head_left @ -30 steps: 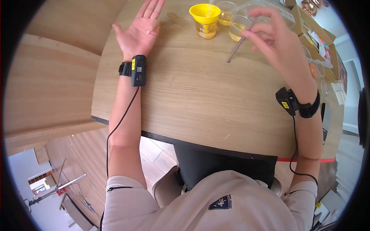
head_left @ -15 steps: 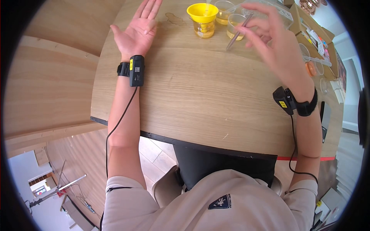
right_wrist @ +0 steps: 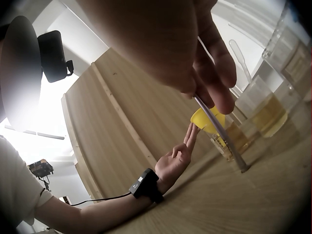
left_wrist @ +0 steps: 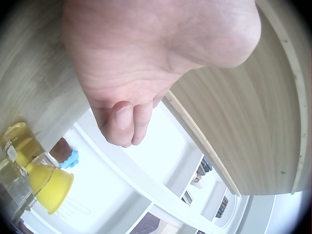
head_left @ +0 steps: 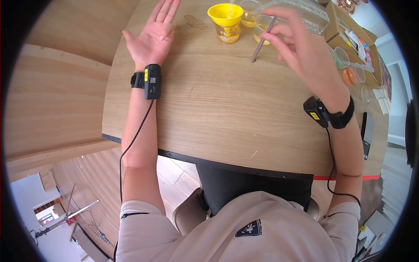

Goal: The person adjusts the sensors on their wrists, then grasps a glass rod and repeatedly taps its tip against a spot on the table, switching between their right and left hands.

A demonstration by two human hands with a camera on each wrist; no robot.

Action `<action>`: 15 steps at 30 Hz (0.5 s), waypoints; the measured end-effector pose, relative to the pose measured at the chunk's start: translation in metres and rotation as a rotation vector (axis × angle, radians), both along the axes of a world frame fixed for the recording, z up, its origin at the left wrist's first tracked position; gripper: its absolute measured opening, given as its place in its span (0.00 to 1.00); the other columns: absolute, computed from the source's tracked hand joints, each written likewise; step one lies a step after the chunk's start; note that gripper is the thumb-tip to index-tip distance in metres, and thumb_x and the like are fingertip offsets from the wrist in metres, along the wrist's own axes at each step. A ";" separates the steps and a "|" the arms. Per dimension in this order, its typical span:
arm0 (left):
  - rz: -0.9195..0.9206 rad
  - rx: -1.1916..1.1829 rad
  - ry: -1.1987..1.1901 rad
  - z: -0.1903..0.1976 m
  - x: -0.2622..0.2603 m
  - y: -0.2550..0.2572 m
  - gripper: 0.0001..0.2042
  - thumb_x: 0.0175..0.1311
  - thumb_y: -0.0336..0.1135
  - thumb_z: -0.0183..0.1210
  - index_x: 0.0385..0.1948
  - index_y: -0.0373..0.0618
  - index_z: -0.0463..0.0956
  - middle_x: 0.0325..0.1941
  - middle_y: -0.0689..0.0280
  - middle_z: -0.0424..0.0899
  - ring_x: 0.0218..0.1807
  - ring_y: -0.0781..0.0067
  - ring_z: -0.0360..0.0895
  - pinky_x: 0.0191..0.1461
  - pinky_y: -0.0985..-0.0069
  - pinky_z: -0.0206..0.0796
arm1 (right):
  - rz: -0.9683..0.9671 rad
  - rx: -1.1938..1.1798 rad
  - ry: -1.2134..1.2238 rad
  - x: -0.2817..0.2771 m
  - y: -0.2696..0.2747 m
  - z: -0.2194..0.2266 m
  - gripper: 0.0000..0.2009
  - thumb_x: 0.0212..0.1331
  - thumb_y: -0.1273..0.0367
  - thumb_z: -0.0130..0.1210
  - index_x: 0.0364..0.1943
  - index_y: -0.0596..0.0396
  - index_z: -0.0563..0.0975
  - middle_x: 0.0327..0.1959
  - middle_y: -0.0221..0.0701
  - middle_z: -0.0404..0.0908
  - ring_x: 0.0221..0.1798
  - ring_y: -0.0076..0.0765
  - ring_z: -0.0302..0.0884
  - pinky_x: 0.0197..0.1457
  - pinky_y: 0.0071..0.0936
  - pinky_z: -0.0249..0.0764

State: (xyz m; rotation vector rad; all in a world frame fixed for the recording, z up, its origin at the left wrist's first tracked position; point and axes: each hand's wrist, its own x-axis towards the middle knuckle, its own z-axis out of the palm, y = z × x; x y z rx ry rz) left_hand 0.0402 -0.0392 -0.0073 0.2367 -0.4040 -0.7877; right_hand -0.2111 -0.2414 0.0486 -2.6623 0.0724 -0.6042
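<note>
Seated person at a wooden worktop (head_left: 227, 109), seen from the head and from both wrists. The right hand (head_left: 301, 48) is raised over the far side of the worktop, its grip pinching a thin metal rod (head_left: 262, 40) between thumb and fingers. The rod slants down toward the left hand's side; in the right wrist view its lower tip sits at the worktop surface, though contact cannot be confirmed. The rod lies just in front of a clear cup (head_left: 263, 27) holding pale yellow liquid. Beside that cup stands a small glass jar (head_left: 228, 31), also partly filled with yellow liquid, with a yellow funnel (head_left: 225, 14) seated in its mouth. A second clear cup (head_left: 249, 11) of yellow liquid stands behind these, near a clear plastic tray (head_left: 307, 11) whose contents cannot be made out. The left hand (head_left: 152, 35) lies on the worktop palm up, its grip released, fingers straight and holding nothing, well apart from the jar. A small wet patch (head_left: 195, 20) marks the worktop between the left hand and the funnel.
</note>
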 end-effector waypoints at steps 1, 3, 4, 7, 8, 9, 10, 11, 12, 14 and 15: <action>0.007 0.002 0.018 0.001 -0.001 0.000 0.55 0.63 0.81 0.28 0.80 0.40 0.37 0.85 0.53 0.44 0.84 0.55 0.47 0.30 0.76 0.71 | -0.018 0.121 0.040 0.001 0.004 0.000 0.18 0.70 0.66 0.58 0.59 0.52 0.68 0.32 0.33 0.85 0.30 0.34 0.84 0.31 0.26 0.75; -0.003 0.000 0.017 0.001 -0.001 -0.001 0.55 0.63 0.81 0.28 0.80 0.40 0.37 0.85 0.53 0.44 0.84 0.54 0.47 0.30 0.76 0.71 | -0.036 0.242 0.076 0.000 0.005 -0.001 0.19 0.72 0.65 0.58 0.62 0.48 0.68 0.38 0.31 0.86 0.35 0.29 0.86 0.35 0.22 0.77; -0.011 -0.003 0.015 0.001 -0.001 0.000 0.55 0.63 0.81 0.28 0.80 0.40 0.37 0.85 0.53 0.44 0.84 0.54 0.48 0.30 0.76 0.72 | -0.017 0.254 0.060 0.000 0.005 -0.002 0.19 0.72 0.65 0.58 0.63 0.47 0.69 0.37 0.30 0.86 0.34 0.27 0.86 0.33 0.21 0.77; 0.041 0.055 0.016 0.003 -0.001 -0.002 0.55 0.63 0.82 0.28 0.80 0.40 0.37 0.85 0.53 0.45 0.84 0.53 0.48 0.31 0.75 0.73 | 0.031 0.205 -0.010 0.004 0.002 -0.009 0.20 0.71 0.65 0.58 0.65 0.45 0.70 0.35 0.29 0.86 0.33 0.25 0.86 0.31 0.21 0.76; 0.050 0.060 0.009 0.003 0.000 0.000 0.55 0.63 0.82 0.28 0.80 0.40 0.37 0.85 0.53 0.45 0.84 0.53 0.48 0.31 0.75 0.73 | 0.041 0.136 -0.049 0.004 0.000 -0.011 0.20 0.71 0.65 0.58 0.65 0.45 0.71 0.34 0.28 0.86 0.32 0.24 0.85 0.31 0.20 0.76; 0.012 0.024 0.008 0.003 0.001 0.002 0.55 0.63 0.82 0.28 0.79 0.40 0.38 0.85 0.53 0.45 0.84 0.53 0.48 0.32 0.75 0.73 | 0.048 0.139 -0.055 0.004 -0.001 -0.012 0.20 0.71 0.65 0.58 0.65 0.45 0.71 0.34 0.28 0.86 0.32 0.24 0.85 0.31 0.20 0.76; -0.027 -0.013 0.007 0.003 0.003 0.003 0.55 0.63 0.82 0.28 0.79 0.40 0.39 0.85 0.53 0.46 0.84 0.52 0.48 0.33 0.74 0.73 | 0.017 0.141 -0.052 0.003 -0.001 -0.010 0.20 0.70 0.66 0.59 0.65 0.42 0.71 0.31 0.26 0.84 0.28 0.25 0.80 0.31 0.22 0.73; -0.022 -0.012 0.002 0.002 0.004 0.003 0.55 0.63 0.82 0.28 0.79 0.40 0.39 0.85 0.53 0.46 0.84 0.52 0.48 0.33 0.74 0.73 | -0.014 0.142 -0.048 0.002 -0.001 -0.009 0.20 0.69 0.66 0.60 0.64 0.39 0.72 0.29 0.24 0.81 0.24 0.27 0.74 0.31 0.24 0.71; -0.024 -0.012 0.008 0.002 0.003 0.003 0.55 0.62 0.82 0.27 0.79 0.40 0.39 0.85 0.53 0.46 0.84 0.52 0.48 0.33 0.74 0.74 | -0.008 0.143 -0.051 0.001 -0.001 -0.006 0.20 0.69 0.66 0.60 0.64 0.39 0.72 0.29 0.24 0.81 0.24 0.27 0.74 0.31 0.24 0.71; -0.019 -0.014 0.013 0.002 0.001 0.001 0.56 0.62 0.82 0.27 0.79 0.39 0.40 0.85 0.53 0.47 0.84 0.52 0.49 0.34 0.73 0.74 | -0.074 0.205 -0.029 -0.001 -0.001 0.004 0.20 0.70 0.68 0.59 0.65 0.44 0.72 0.30 0.23 0.84 0.25 0.17 0.75 0.29 0.16 0.70; 0.005 0.005 0.033 0.004 -0.001 0.001 0.55 0.63 0.82 0.27 0.79 0.39 0.41 0.85 0.53 0.47 0.84 0.53 0.49 0.35 0.74 0.73 | -0.067 0.206 -0.030 -0.002 -0.002 0.008 0.20 0.70 0.68 0.59 0.65 0.44 0.72 0.30 0.23 0.84 0.25 0.17 0.75 0.29 0.16 0.70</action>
